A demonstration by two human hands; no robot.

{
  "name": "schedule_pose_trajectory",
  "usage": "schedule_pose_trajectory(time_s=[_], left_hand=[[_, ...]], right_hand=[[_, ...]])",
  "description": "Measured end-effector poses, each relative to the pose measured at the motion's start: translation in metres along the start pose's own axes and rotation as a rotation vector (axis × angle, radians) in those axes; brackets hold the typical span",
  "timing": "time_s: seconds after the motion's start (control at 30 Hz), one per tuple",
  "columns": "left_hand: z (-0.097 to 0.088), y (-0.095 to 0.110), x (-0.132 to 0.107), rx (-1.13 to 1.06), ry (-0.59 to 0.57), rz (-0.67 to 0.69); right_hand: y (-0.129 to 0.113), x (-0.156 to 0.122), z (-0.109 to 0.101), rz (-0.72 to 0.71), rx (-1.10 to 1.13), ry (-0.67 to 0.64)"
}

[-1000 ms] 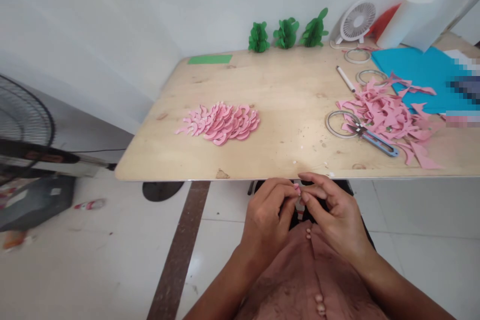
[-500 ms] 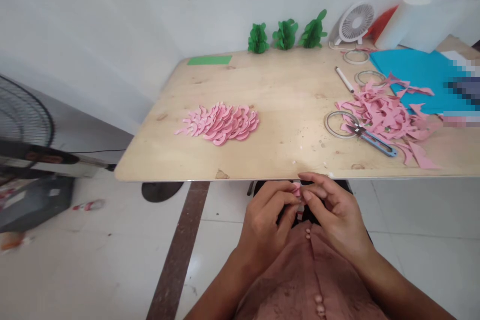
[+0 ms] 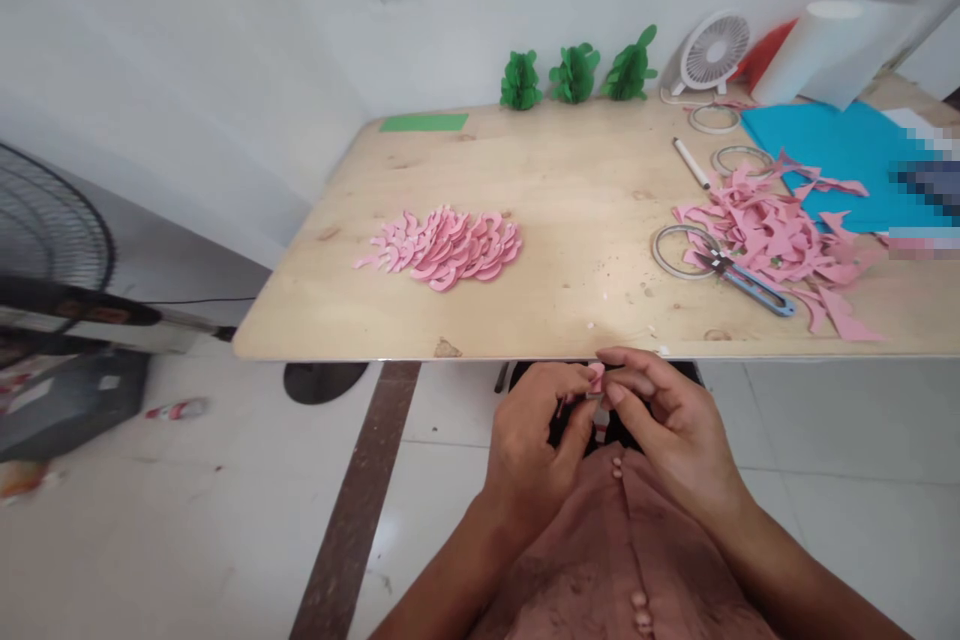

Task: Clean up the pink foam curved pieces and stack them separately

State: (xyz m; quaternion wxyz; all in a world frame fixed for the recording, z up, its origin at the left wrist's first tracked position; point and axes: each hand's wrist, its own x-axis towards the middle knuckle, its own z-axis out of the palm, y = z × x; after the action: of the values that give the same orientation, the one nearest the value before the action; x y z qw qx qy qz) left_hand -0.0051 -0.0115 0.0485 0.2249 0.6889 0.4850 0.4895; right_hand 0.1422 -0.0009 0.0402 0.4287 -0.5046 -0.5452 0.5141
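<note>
Faced a wooden surface (image 3: 555,180) against a white wall (image 3: 442,30). Pinched a small pink piece (image 3: 596,378) in the left hand (image 3: 534,428), by the surface's near edge. Held the right hand (image 3: 666,420) close beside it; couldn't tell its grip. Saw pink cutouts (image 3: 450,250) heaped beyond, leftward.

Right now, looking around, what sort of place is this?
Probably a paper-craft workspace, though home or workshop I can't tell. On the wooden table lie blue-handled snips by pink scraps and a pile of curved pink cutouts; three green folded-paper shapes stand by the wall.
</note>
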Motion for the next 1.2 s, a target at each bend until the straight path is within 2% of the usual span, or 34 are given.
schedule_pose_trajectory(time_s=[0.3,0.4,0.67,0.77,0.97,1.1,1.2], left_hand=[[0.002,0.001,0.002,0.077,0.105,0.005],[0.001,0.001,0.001,0.094,0.108,-0.001],[0.002,0.002,-0.001,0.022,0.047,-0.079],[0.001,0.005,0.002,-0.002,0.025,-0.122],[-0.001,0.009,0.008,-0.086,0.039,-0.217],[-0.002,0.007,0.01,-0.053,0.071,-0.25],[-0.006,0.003,0.011,-0.025,0.047,-0.258]], right_hand=[[-0.004,0.0,0.0,-0.024,-0.042,-0.021],[-0.006,0.0,0.0,-0.062,-0.113,-0.018],[-0.005,-0.004,-0.002,-0.343,-0.453,0.101],[-0.005,-0.005,-0.002,-0.397,-0.517,0.112],[-0.004,-0.005,-0.003,-0.348,-0.535,0.049],[-0.004,-0.005,-0.005,-0.294,-0.53,0.009],[-0.008,-0.003,-0.006,-0.244,-0.465,0.005]])
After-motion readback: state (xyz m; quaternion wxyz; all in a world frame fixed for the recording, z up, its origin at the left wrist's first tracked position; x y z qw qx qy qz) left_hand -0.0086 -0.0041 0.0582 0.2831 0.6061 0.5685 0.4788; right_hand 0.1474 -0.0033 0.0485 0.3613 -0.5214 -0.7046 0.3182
